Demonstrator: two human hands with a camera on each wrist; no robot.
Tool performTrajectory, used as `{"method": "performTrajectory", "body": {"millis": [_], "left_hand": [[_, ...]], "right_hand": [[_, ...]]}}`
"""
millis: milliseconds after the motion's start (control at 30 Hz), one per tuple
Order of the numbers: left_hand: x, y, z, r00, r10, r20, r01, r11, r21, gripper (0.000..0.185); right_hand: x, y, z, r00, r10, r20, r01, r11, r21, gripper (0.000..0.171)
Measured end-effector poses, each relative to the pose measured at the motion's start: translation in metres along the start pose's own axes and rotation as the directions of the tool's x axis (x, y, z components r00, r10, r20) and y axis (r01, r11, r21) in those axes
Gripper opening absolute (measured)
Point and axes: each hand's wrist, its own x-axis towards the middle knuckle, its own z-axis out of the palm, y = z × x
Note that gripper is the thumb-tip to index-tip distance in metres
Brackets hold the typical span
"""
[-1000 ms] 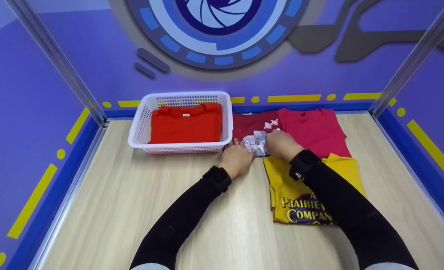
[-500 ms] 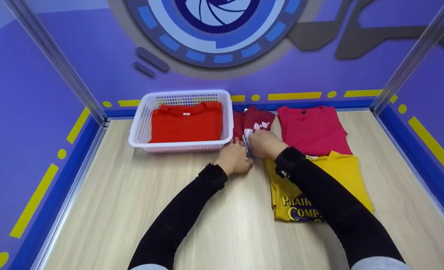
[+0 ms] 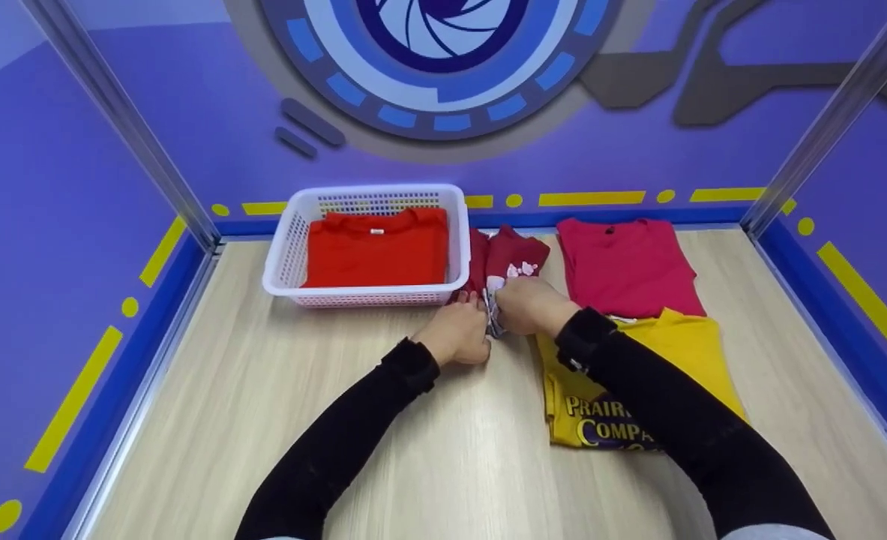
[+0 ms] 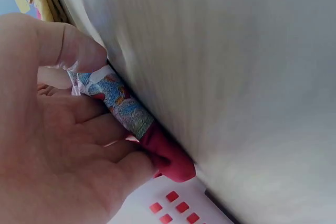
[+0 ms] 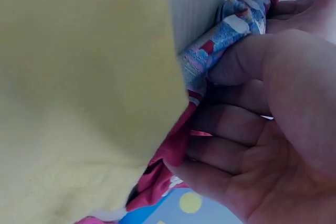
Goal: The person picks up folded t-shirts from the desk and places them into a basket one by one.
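Dark red shirt with blue-white print, bunched, partly folded, near table's far edge, just right of basket.

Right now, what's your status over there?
Both hands, left and right, pinch the dark red shirt. White basket alongside. Nothing blocking.

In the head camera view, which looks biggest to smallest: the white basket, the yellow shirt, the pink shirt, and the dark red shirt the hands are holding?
1. White basket, largest.
2. Pink shirt and yellow shirt look alike; a sleeve hides part of the yellow one, which also lies nearer the camera, so I won't rank them.
3. Dark red shirt, bunched between the hands, smallest.
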Motion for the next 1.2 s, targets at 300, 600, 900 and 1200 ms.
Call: {"method": "performTrajectory", "body": {"millis": [300,600,900,1200], "left_hand": [[-0.028,0.006,0.008,0.998,0.053,0.045,-0.056,0.996,0.071,0.082],[-0.064,-0.001,0.017,0.987,0.148,0.058,-0.15,0.988,0.037,0.08],[-0.117,0.008,0.025,0.983,0.182,0.038,-0.185,0.98,0.075,0.074],[-0.16,0.014,0.03,0.987,0.158,-0.028,-0.153,0.979,0.132,0.073]], "right_hand": [[-0.017,-0.022,0.003,0.998,-0.055,-0.012,0.055,0.996,-0.067,0.021],[-0.039,-0.047,0.012,0.994,-0.107,-0.002,0.107,0.99,-0.095,0.028],[-0.072,-0.075,0.016,0.981,-0.194,0.001,0.193,0.973,-0.131,0.031],[-0.102,-0.076,0.018,0.975,-0.209,-0.076,0.21,0.978,0.01,0.032]]}}
